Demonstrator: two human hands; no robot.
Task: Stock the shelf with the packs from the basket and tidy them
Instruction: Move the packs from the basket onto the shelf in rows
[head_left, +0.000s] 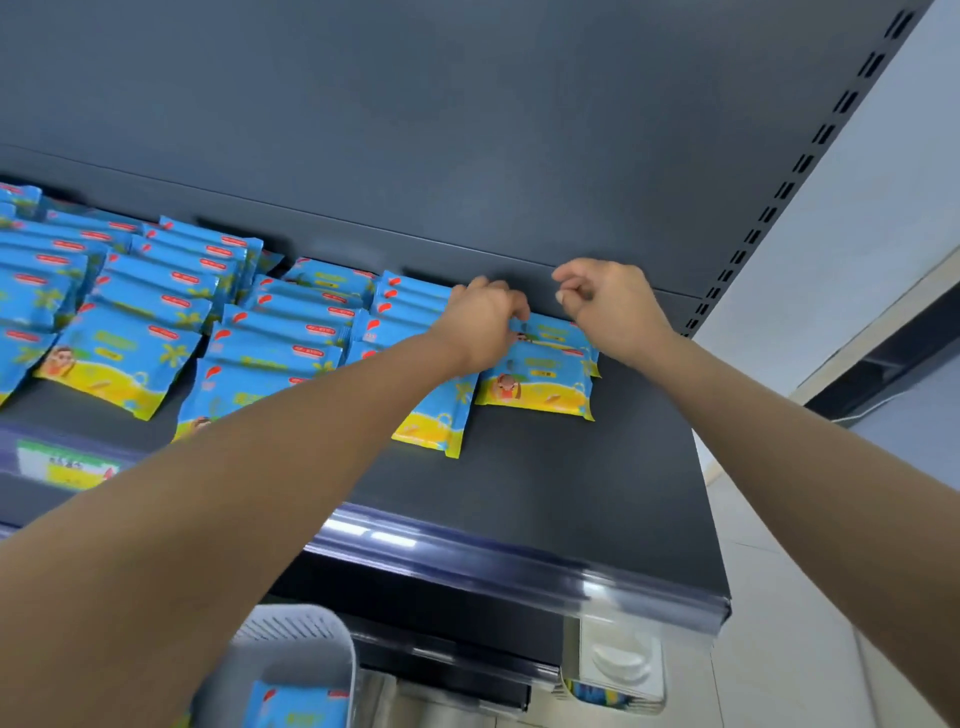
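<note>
Dark shelf (571, 467) with rows of blue-yellow packs (275, 343); left hand (480, 322) pinches the rightmost stack's rear pack (550, 332), right hand (610, 306) curls nearby, hold unclear. Best nudged flush with neighbouring rows.

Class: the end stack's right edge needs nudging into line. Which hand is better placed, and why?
Right, probably. The right hand hovers over the end stack near its back right corner, fingers curled, seemingly holding nothing, while the left hand grips its back left edge.
</note>
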